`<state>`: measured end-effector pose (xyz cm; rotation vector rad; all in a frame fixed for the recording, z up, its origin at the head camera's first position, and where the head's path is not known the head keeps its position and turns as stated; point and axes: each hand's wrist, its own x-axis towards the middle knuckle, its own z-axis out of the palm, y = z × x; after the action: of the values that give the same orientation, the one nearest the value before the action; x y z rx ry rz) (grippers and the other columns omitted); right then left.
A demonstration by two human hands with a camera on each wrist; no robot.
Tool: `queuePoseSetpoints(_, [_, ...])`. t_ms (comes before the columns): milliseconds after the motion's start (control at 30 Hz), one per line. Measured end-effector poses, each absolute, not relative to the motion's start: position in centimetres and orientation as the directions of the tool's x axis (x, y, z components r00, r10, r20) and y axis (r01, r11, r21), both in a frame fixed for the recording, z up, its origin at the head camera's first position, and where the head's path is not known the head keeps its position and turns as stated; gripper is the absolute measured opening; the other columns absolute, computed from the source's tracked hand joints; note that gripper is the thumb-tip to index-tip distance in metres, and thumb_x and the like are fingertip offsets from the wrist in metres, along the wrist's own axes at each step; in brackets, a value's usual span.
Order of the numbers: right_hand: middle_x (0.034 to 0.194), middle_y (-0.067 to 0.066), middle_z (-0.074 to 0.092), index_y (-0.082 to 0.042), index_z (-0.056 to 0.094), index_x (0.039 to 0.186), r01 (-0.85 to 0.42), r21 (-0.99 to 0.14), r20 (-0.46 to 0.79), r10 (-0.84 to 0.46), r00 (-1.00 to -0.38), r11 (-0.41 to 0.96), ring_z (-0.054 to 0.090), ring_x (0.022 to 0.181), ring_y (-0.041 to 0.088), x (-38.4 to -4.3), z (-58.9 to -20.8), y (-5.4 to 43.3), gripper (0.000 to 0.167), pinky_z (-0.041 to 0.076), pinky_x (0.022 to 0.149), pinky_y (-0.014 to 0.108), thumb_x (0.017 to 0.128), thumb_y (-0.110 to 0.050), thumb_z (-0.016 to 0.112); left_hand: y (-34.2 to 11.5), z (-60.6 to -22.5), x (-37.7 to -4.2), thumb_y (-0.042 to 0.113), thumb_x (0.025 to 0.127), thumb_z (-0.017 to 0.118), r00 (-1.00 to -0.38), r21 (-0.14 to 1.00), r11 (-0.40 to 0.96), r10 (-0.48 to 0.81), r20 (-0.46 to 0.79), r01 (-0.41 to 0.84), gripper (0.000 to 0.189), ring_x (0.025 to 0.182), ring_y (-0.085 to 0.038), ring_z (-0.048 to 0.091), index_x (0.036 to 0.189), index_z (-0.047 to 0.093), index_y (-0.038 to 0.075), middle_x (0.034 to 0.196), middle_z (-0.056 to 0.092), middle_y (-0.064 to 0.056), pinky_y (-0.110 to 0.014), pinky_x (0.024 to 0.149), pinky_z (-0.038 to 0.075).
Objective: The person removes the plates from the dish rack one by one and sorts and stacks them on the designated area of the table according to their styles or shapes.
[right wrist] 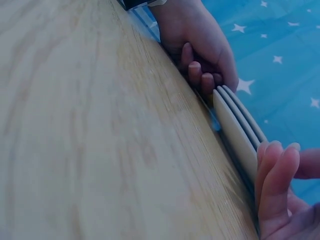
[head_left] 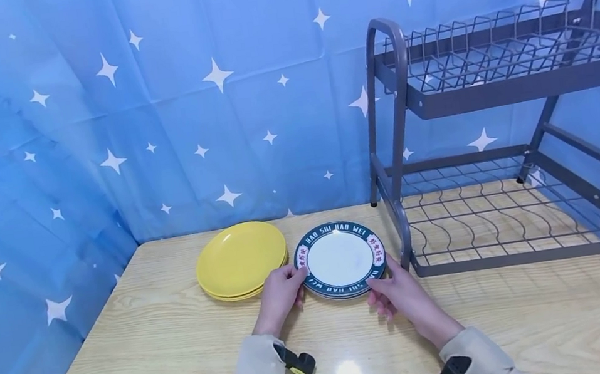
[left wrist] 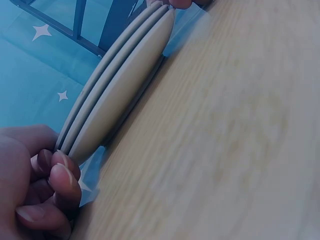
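A stack of three round plates, white in the middle with a dark green lettered rim, is held between both hands near the back of the table. My left hand grips its left edge, thumb on the top rim and fingers curled at the side. Opposite it, my right hand pinches the lower right edge, its thumb over the rim. Seen from the left wrist, the three pale plate edges sit close over the wood, a dark shadow beneath. From the right wrist, the fingers are against the stack's side.
Yellow plates lie stacked just left of the left hand. A dark metal two-tier dish rack stands at the right, its lower front corner close to the right hand. Behind the wooden table hangs a blue star-patterned curtain.
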<state>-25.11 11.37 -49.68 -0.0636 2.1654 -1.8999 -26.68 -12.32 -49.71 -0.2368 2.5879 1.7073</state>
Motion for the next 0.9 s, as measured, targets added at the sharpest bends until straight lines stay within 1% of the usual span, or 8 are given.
queuePoseSetpoints(233, [0.072,0.015,0.06,-0.024,0.026,0.136,0.11,-0.984,-0.139,-0.216,-0.966,0.141,0.051,0.05,0.02,-25.3,-49.5,11.5,0.054,0.041,0.042,0.026,0.089,-0.014,0.051,-12.3,-49.7,-26.9,0.039,0.087,0.054,-0.992,0.907,0.408,-0.109,-0.063,-0.103,0.035,0.043,-0.016,0.05,0.07,0.054,0.009,0.058,0.053,-0.004,-0.025,0.042,0.041])
queuePoseSetpoints(367, [0.073,0.016,0.06,-0.024,0.026,0.136,0.113,-0.985,-0.14,-0.217,-0.966,0.134,0.051,0.05,0.02,-25.3,-49.4,11.7,0.055,0.043,0.041,0.028,0.089,-0.014,0.052,-12.0,-49.7,-27.0,0.038,0.087,0.054,-0.993,0.91,0.403,-0.098,-0.06,-0.095,0.034,0.042,-0.015,0.049,0.069,0.054,0.009,0.057,0.053,-0.003,-0.025,0.042,0.041])
queuePoseSetpoints(567, [0.073,0.016,0.06,-0.024,0.026,0.135,0.11,-0.986,-0.134,-0.202,-0.97,0.125,0.051,0.05,0.02,-25.4,-49.5,12.1,0.054,0.042,0.041,0.028,0.088,-0.014,0.052,-11.7,-49.8,-27.4,0.037,0.087,0.054,-0.995,0.914,0.395,-0.076,-0.064,-0.089,0.034,0.042,-0.015,0.049,0.07,0.054,0.009,0.057,0.053,-0.003,-0.025,0.042,0.042])
queuePoseSetpoints(667, [0.074,0.017,0.061,-0.023,0.024,0.136,0.115,-0.986,-0.137,-0.203,-0.97,0.117,0.051,0.05,0.02,-25.3,-49.6,12.2,0.055,0.043,0.042,0.028,0.089,-0.015,0.051,-11.6,-49.9,-27.5,0.036,0.087,0.054,-0.996,0.914,0.396,-0.065,-0.066,-0.086,0.033,0.042,-0.014,0.049,0.069,0.054,0.008,0.057,0.052,-0.003,-0.025,0.042,0.042])
queuePoseSetpoints(733, [0.075,0.018,0.061,-0.023,0.02,0.139,0.118,-0.988,-0.138,-0.211,-0.968,0.104,0.051,0.05,0.02,-25.1,-49.6,12.3,0.058,0.043,0.043,0.028,0.089,-0.015,0.05,-11.6,-49.9,-27.5,0.037,0.087,0.054,-0.996,0.914,0.397,-0.058,-0.069,-0.086,0.034,0.042,-0.014,0.048,0.069,0.054,0.009,0.057,0.052,-0.003,-0.025,0.042,0.042])
queuePoseSetpoints(800, [0.078,0.019,0.061,-0.026,0.017,0.14,0.128,-0.988,-0.145,-0.231,-0.962,0.086,0.052,0.051,0.021,-24.9,-49.5,12.4,0.061,0.044,0.043,0.029,0.09,-0.016,0.05,-11.6,-50.0,-27.4,0.039,0.087,0.054,-0.996,0.914,0.398,-0.05,-0.071,-0.085,0.035,0.043,-0.014,0.048,0.069,0.054,0.009,0.057,0.052,-0.003,-0.025,0.043,0.042])
queuePoseSetpoints(900, [0.084,0.019,0.061,-0.025,0.007,0.143,0.121,-0.986,-0.149,-0.268,-0.952,0.116,0.055,0.056,0.024,-24.0,-48.9,12.8,0.069,0.045,0.046,0.031,0.09,-0.018,0.051,-11.7,-50.0,-27.2,0.044,0.086,0.054,-0.995,0.919,0.383,-0.049,-0.086,-0.098,0.038,0.044,-0.015,0.048,0.07,0.055,0.009,0.058,0.052,-0.003,-0.025,0.043,0.041])
